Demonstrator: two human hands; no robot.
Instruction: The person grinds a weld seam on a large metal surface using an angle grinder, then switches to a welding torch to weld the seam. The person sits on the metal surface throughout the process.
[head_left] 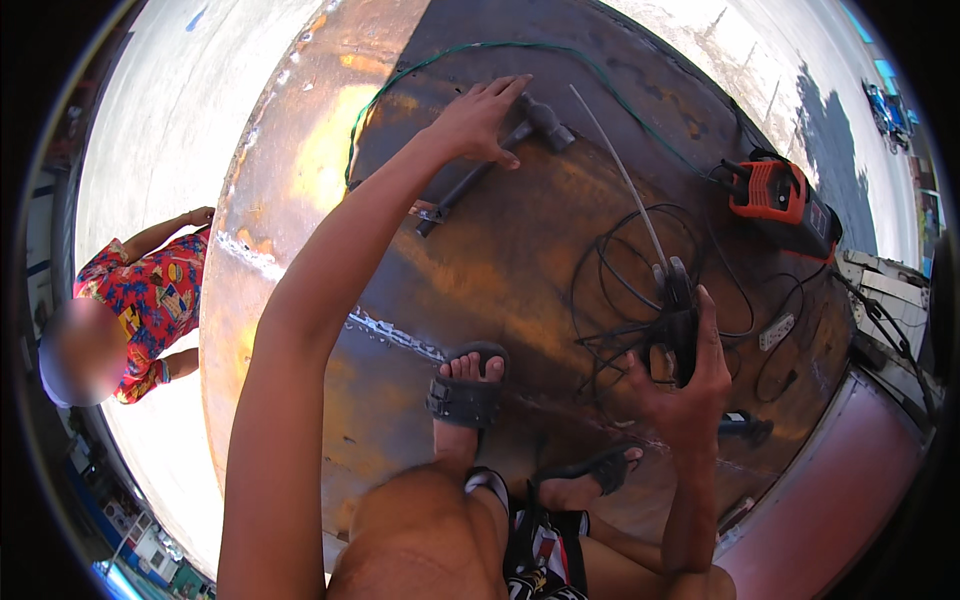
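Observation:
My left hand [478, 122] is open, fingers spread, over the rusty steel plate [450, 270] beside a hammer [550, 128]; I cannot tell whether it touches it. The hammer's dark handle and a dark metal bar [448, 198] lie partly under that hand. My right hand [682, 385] grips a black electrode holder [680, 305] with a long pale welding rod [615, 160] in it, angled away from me. Loops of black cable [600, 262] lie beside the holder.
An orange welding machine [770, 190], green cable [590, 62] and white power strip [776, 330] sit on the plate. A white weld seam [390, 332] runs by my sandalled feet. A person in a patterned red shirt [165, 290] stands beyond the left edge. A dark tool [745, 425] lies at right.

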